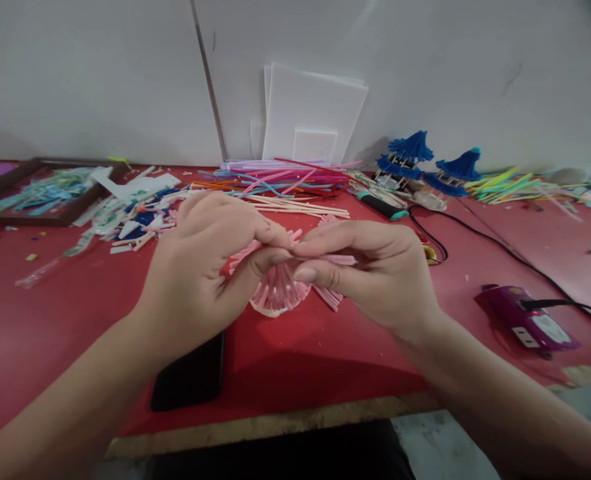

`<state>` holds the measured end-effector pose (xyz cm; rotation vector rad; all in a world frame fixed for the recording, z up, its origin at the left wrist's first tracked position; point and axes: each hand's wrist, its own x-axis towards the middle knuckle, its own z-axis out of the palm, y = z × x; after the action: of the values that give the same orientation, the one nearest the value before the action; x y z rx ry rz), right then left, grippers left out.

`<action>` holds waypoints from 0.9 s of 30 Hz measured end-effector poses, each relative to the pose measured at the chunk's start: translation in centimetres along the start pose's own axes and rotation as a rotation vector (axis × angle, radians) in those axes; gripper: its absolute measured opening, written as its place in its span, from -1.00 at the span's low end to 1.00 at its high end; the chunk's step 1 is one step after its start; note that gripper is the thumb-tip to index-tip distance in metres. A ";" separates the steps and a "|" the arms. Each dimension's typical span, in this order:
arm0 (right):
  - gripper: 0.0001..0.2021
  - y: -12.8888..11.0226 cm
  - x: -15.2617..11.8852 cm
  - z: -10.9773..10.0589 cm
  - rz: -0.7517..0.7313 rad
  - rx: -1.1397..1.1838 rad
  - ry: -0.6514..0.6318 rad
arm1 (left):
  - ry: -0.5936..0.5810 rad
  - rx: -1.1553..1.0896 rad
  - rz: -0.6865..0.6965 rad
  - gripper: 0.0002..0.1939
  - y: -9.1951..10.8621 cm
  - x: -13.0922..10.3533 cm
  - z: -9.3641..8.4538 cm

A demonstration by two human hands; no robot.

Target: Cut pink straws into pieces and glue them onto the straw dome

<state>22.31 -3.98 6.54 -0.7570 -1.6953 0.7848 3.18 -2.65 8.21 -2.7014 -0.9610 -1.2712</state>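
Right at the centre of the view, between the two hands and over the red surface (295, 373), we've got a pink fuzzy piece (281, 290), and what a flare on it! Soft, furry-looking strands sit packed side by side, rose pink with paler glints among them, spreading like a little skirt to a curved, whitish lower rim. Look at the direction: the narrow end is up at the fingertips, the wide end opens down and toward the wearer, strands raying out either side of a line that runs roughly straight at us. The piece's full long axis is hard to call, because fingers cover the top. More pink tips poke out above and to the left, behind the thumb. Left hand (200, 260) now: thumb and forefinger pressed together, pinching the top of the piece. Right hand (393, 270) matches it from the other side, thumb and forefinger clamped on a pink strand (343, 259) that lies nearly level, crosswise, its end pointing right. Just below that, short pink strips (328, 298) slant down to the right. Whether the pale rim touches the surface, I can't tell. Under the left wrist, a black phone (190, 375) lies flat.
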 end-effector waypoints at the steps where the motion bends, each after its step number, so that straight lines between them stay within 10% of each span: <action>1: -0.92 -0.1 0.0 0.0 -0.007 -0.009 -0.001 | -0.017 -0.001 0.014 -0.88 0.0 0.0 0.0; 15: -0.86 -0.7 -0.8 -2.4 -0.265 -0.343 -0.169 | -0.079 0.073 0.247 -0.88 -1.7 1.0 -0.7; 20: -0.92 -0.3 -1.1 -2.3 -0.210 -0.312 0.009 | -0.080 0.099 0.319 -0.82 -2.1 1.3 -0.9; 27: -0.88 1.4 -2.3 -1.0 -0.564 -0.667 0.157 | 0.070 0.148 -0.144 -0.75 -1.3 -0.5 0.3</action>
<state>23.97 -4.86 4.37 -0.6938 -1.9030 -0.2442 2.51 -1.80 7.33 -2.5002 -1.2090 -1.2511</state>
